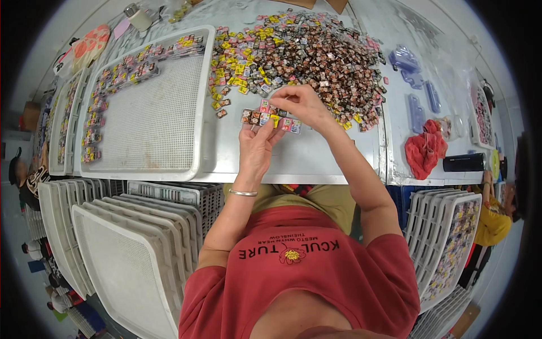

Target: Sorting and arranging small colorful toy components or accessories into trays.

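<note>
My left hand [258,148] holds a short row of small square printed pieces [264,117] from below, its thumb on the near side. The pieces are brown, pink, white and yellow, set side by side, and the row seems to have a clear edge. Over the row's far side, my right hand [307,107] has its thumb and forefinger pinched together at a pink-and-white piece [265,105]. Fingers partly cover the right part of the row. Just beyond both hands spreads a big loose pile of the same small pieces [344,68], mostly brown, with yellow ones toward the left.
Left of my hands lies a white mesh tray [152,118] with rows of grouped pieces along its far and left sides. To the right are purple plastic pieces [416,113], a red cloth [426,150] and a black cylinder [464,163]. Stacked trays [121,260] stand below the table edge.
</note>
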`<action>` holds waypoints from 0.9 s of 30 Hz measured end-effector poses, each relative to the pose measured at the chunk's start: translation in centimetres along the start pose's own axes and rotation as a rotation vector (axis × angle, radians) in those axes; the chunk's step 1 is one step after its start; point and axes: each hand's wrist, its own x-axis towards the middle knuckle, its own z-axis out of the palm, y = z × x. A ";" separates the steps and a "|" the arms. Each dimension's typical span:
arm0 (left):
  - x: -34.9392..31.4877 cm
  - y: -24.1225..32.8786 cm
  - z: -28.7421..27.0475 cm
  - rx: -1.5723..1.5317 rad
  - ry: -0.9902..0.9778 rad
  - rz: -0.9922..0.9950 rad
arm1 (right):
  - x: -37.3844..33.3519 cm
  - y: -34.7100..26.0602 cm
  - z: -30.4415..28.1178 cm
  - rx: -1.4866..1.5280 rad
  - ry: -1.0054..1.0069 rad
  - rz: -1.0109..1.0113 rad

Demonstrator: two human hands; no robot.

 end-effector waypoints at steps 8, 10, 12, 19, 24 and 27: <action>0.6 -0.4 -1.1 0.008 0.009 -0.040 | -0.3 0.3 -0.4 0.157 -0.088 0.196; 0.7 0.0 -0.7 -0.013 0.003 -0.044 | -1.2 0.5 -1.6 0.157 -0.043 0.216; 0.5 0.4 -0.3 -0.201 0.008 -0.114 | -2.8 1.1 -2.4 0.139 0.005 0.254; 0.1 -1.6 -1.8 0.065 -0.005 -0.040 | -6.3 4.3 1.0 0.329 0.058 0.246; -1.5 0.0 -3.1 -0.015 0.084 -0.096 | -7.7 6.1 0.0 0.365 0.104 0.313; -2.5 0.1 -5.9 0.258 0.082 -0.077 | -8.8 6.5 -0.1 0.306 0.074 0.368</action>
